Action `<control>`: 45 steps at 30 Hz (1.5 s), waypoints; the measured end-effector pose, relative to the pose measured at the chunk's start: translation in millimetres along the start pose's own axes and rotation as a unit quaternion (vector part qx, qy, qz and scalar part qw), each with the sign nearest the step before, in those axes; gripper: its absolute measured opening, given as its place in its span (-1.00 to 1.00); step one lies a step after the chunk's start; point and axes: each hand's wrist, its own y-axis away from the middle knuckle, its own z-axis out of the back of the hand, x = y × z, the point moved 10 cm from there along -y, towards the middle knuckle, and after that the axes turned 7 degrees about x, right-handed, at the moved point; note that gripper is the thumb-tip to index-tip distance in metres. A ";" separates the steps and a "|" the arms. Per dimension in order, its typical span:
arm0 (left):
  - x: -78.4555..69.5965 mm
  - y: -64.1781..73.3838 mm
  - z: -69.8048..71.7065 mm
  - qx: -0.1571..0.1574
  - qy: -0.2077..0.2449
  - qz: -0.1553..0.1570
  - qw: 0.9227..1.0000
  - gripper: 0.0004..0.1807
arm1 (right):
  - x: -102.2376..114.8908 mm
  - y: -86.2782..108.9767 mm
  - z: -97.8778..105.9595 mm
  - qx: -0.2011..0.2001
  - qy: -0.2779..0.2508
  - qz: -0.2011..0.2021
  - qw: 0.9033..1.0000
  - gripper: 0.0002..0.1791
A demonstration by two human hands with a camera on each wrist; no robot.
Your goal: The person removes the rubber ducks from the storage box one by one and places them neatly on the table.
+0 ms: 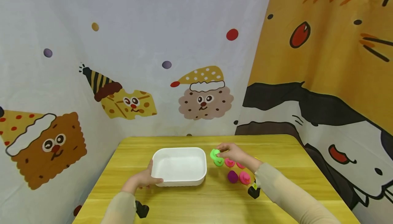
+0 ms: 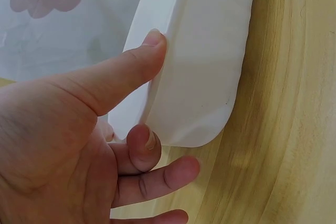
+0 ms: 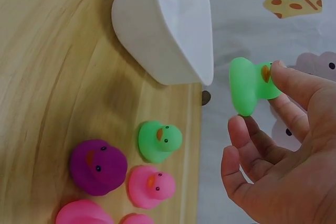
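So the right hand (image 3: 278,150) has a green rubber duck (image 3: 249,85) pinched at the fingertips, thumb on one side and a finger on the other, lifted off the wooden table (image 1: 276,149). In the head view that held duck (image 1: 214,153) sits just right of the white tub (image 1: 179,166), near its far right corner, not over it yet as far as I can tell.

The left hand (image 2: 79,129) is gripping the tub's near left corner: thumb hooked over the rim (image 2: 157,56), fingers curled under the outside wall.

Still lying on the table right below the held duck: a second green duck (image 3: 159,141), a purple duck (image 3: 98,166), and a few pink ducks (image 3: 149,185) bunched together, all just right of the tub and not touching it. Cartoon cookie curtains (image 1: 202,94) hang behind the table.
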 end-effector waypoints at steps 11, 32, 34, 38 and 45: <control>-0.6 1.6 -0.4 0.003 -0.013 0.002 1.000 0.28 | -9.8 8.0 -1.5 0.006 -0.009 0.007 1.000 -0.73; -0.4 0.9 0.6 0.007 -0.006 0.001 1.000 0.27 | -29.9 12.9 -15.9 0.004 0.039 0.011 0.999 -0.74; -0.8 0.4 1.0 0.006 -0.008 0.001 1.000 0.27 | -32.4 13.7 -15.4 -0.007 0.060 0.001 0.998 -0.75; -1.4 1.6 1.2 0.005 -0.006 0.000 1.000 0.27 | -37.5 16.2 -16.2 -0.020 0.087 -0.024 0.996 -0.76; -1.5 1.9 0.5 0.004 0.007 -0.003 1.000 0.28 | -43.2 16.4 -24.5 -0.012 0.083 0.015 0.996 -0.76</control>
